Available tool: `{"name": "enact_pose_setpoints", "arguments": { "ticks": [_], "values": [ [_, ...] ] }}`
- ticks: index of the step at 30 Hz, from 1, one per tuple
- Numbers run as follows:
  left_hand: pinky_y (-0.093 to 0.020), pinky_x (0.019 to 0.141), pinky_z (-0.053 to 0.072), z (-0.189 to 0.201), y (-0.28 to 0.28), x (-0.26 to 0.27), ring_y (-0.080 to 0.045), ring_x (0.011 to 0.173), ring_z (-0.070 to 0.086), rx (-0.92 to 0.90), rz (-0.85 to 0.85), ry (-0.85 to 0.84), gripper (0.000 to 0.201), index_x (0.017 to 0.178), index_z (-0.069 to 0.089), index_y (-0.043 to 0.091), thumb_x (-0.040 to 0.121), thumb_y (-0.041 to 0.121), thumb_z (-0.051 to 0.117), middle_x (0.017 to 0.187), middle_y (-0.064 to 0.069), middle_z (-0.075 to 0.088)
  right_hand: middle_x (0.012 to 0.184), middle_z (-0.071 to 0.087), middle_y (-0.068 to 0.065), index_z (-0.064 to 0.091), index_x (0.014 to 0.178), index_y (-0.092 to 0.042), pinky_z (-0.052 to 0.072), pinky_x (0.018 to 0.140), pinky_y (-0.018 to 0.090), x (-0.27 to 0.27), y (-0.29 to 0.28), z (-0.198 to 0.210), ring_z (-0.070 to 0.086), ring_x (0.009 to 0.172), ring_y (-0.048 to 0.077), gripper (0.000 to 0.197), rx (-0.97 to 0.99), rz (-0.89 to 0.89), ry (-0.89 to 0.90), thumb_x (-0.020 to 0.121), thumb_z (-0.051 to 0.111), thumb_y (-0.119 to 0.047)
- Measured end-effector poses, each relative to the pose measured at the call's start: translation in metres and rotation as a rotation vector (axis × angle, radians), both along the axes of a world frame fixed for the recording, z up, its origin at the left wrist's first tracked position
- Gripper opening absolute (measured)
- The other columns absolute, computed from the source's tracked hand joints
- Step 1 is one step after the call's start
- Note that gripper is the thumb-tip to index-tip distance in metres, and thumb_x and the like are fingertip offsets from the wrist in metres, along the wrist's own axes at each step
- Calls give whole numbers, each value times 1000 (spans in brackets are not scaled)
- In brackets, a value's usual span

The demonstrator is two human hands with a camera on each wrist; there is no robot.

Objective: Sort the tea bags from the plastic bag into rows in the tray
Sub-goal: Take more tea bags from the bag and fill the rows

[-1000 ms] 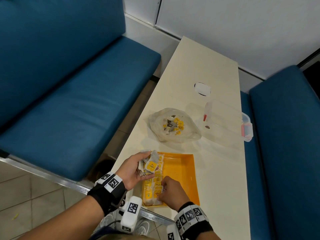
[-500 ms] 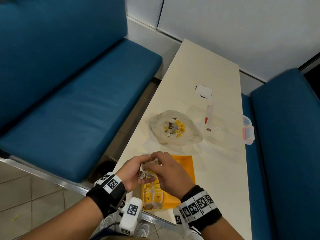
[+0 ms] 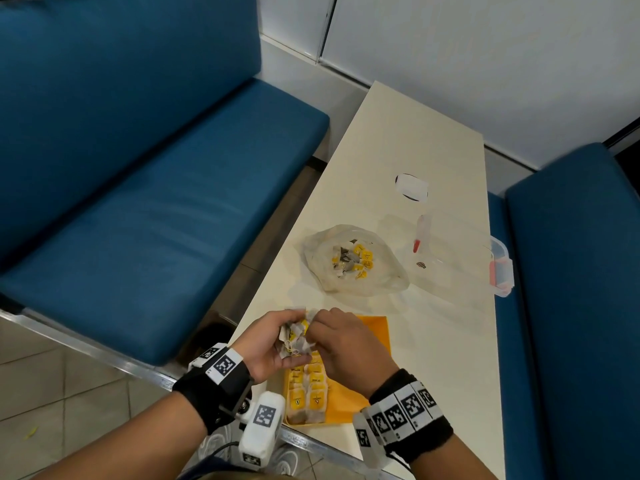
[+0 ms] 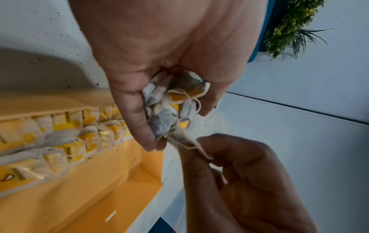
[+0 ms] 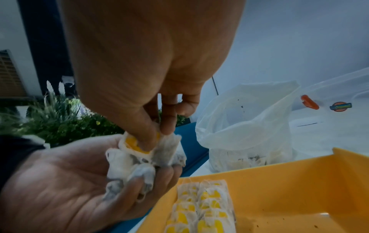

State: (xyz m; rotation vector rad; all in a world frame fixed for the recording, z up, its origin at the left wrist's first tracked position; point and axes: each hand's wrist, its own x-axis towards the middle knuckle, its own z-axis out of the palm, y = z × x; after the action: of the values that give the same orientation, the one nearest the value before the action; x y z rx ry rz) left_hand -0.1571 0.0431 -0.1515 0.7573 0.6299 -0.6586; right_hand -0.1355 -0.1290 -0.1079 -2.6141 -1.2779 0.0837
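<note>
My left hand (image 3: 273, 341) cups a tangled bunch of tea bags (image 3: 294, 337) with yellow tags above the near left corner of the orange tray (image 3: 375, 344). My right hand (image 3: 332, 337) pinches one tea bag (image 5: 139, 145) at the top of that bunch with thumb and forefinger. The left wrist view shows the bunch of tea bags (image 4: 175, 104) in the curled fingers and the right hand (image 4: 203, 151) tugging a bag's corner. Two rows of tea bags (image 3: 310, 386) lie along the tray's left side. The clear plastic bag (image 3: 353, 261) with more tea bags sits beyond the tray.
A clear plastic box (image 3: 460, 258) with pink latches lies right of the plastic bag, near the table's right edge. A small white oval object (image 3: 412, 187) sits farther back. Blue benches (image 3: 156, 202) flank the narrow cream table (image 3: 443, 358).
My right hand rose from the rows in the tray to the bunch in my left hand and now pinches a tea bag there. The left hand stayed put.
</note>
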Motion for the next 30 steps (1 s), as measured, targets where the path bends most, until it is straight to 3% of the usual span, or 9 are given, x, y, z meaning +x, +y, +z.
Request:
{"name": "enact_pose_setpoints", "arguments": {
  "ticks": [5,10,15,19,30],
  "values": [
    [-46,77,61,-1,3,1,-36,101,73,7,10,42,39,127,65,6,95,27,65,125,-21,69,89,60,-2,65,95,-22,49,58,37,8,-21,8,59,74,22,16,172,-191,56,85,54,-18],
    [-48,78,60,-1,2,4,-38,104,73,12,33,53,38,127,63,7,94,25,66,122,-21,71,97,56,-4,74,100,-16,50,63,29,19,-44,-1,59,75,14,18,154,-403,136,89,60,-14],
    [-46,77,60,1,1,6,-37,105,72,21,24,51,38,127,64,6,95,27,66,121,-19,72,103,58,3,74,109,-12,52,70,35,30,-48,-21,64,83,26,21,17,-502,199,95,59,-12],
    [-45,77,60,2,1,6,-37,106,72,30,23,52,38,127,63,6,95,26,66,119,-20,72,105,65,2,70,107,-18,50,76,36,34,-45,-30,63,94,25,18,-79,-547,217,95,57,-18],
    [-47,80,60,3,1,5,-37,103,73,46,28,50,36,125,64,6,94,26,67,118,-20,73,108,54,4,68,105,-14,47,68,34,45,-26,-54,63,88,30,17,-190,-576,225,96,53,-13]
  ]
}}
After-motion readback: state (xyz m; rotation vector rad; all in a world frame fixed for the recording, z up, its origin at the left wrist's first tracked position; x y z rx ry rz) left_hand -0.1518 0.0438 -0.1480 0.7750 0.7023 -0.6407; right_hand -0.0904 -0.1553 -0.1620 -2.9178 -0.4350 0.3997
